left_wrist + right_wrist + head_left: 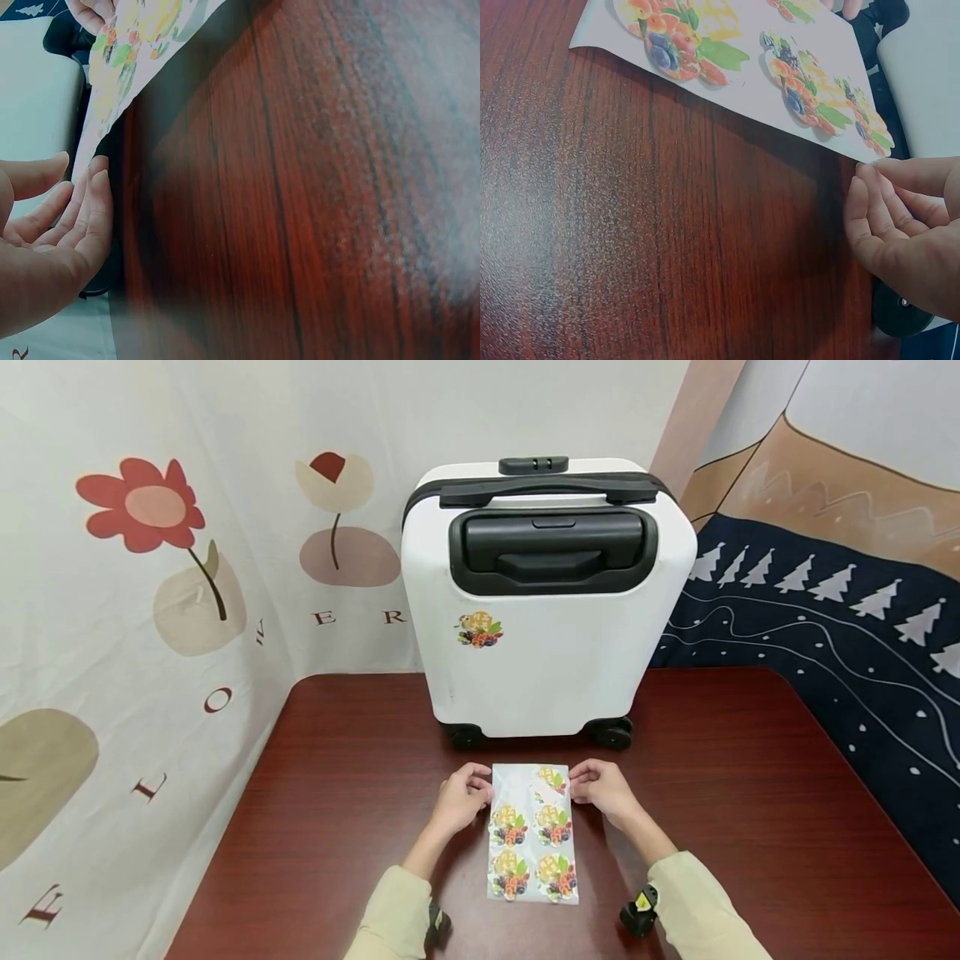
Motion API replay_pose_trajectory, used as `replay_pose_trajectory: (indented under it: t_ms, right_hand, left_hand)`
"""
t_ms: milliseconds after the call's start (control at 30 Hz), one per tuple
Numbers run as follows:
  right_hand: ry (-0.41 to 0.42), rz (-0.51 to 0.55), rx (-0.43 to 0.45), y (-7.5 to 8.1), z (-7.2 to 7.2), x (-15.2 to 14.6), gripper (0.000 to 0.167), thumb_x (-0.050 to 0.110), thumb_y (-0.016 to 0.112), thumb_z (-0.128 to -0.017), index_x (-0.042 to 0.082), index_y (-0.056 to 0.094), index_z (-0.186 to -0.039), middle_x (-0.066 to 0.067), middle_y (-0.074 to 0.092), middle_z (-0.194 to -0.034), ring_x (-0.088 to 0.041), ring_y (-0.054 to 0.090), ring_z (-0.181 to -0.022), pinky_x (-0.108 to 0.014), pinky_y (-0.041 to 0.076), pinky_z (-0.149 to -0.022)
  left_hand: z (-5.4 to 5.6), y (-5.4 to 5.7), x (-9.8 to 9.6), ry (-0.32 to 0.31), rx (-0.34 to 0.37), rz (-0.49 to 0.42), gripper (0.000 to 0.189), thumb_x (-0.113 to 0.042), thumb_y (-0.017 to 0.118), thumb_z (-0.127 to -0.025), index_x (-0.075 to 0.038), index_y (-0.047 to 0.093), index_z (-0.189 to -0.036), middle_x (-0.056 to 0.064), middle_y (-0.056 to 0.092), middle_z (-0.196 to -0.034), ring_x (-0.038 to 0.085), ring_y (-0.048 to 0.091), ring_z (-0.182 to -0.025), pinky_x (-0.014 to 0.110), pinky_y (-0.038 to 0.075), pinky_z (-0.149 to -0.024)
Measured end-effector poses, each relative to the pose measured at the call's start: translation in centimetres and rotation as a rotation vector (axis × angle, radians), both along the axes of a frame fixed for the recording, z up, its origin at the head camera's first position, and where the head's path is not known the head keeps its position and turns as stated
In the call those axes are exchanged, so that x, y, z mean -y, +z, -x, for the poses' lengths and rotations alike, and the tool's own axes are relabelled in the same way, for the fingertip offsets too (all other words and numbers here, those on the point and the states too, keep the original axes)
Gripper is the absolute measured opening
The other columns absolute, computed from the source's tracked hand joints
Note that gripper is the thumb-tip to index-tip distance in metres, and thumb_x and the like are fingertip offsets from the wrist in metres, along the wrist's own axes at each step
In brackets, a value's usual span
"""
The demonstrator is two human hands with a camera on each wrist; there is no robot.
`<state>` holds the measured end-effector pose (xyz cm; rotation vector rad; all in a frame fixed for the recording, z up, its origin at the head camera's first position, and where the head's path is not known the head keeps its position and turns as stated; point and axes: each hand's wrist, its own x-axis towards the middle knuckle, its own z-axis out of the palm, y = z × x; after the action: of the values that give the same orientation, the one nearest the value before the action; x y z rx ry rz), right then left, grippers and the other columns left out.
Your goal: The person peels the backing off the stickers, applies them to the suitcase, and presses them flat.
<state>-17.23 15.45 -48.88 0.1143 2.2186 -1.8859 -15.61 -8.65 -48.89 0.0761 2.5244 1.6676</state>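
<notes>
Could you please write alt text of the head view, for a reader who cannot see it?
A person's left hand touches the left edge of a sheet of fruit stickers while the right hand pinches it near the upper right corner, at a reddish-brown table. Behind stands a white suitcase bearing a similar sticker.

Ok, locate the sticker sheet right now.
In the head view, the sticker sheet is just right of lower centre, between left hand and right hand, in front of the suitcase.
</notes>
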Motion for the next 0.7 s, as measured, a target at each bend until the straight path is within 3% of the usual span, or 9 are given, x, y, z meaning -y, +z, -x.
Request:
replay_pose_trajectory:
  t_ms: [200, 467, 700]
  right_hand:
    - [0.010, -0.004, -0.014, 0.3, -0.1, 0.0, 0.012, -0.017, 0.056, -0.078, -0.014, 0.055, -0.089, -0.009, 0.058, -0.068, -0.014, 0.055, -0.061, -0.027, 0.049, -0.056]
    - [0.035, 0.002, -0.051, 1.3, -0.3, -0.1, 0.012, -0.016, 0.053, -0.079, -0.016, 0.055, -0.091, -0.010, 0.057, -0.070, -0.014, 0.056, -0.062, -0.027, 0.050, -0.058]
    - [0.046, 0.005, -0.049, 1.7, -0.1, -0.3, 0.011, -0.015, 0.054, -0.080, -0.015, 0.055, -0.092, -0.009, 0.058, -0.071, -0.015, 0.057, -0.064, -0.030, 0.051, -0.062]
  left_hand:
    - [0.0, 0.1, -0.1, 0.022, 0.005, -0.002, 0.025, 0.001, 0.061, -0.083, 0.005, 0.057, -0.107, 0.009, 0.061, -0.078, 0.016, 0.057, -0.059, 0.027, 0.043, -0.038]
    - [0.4, 0.3, -0.1, 0.021, -0.032, -0.036, 0.010, 0.004, 0.061, -0.080, 0.008, 0.061, -0.089, 0.009, 0.062, -0.070, 0.027, 0.061, -0.062, 0.033, 0.052, -0.055]
    - [0.6, 1.1, 0.0, -0.005, -0.047, -0.017, 0.004, 0.001, 0.062, -0.082, 0.005, 0.060, -0.082, 0.009, 0.061, -0.068, 0.022, 0.060, -0.060, 0.031, 0.051, -0.055]
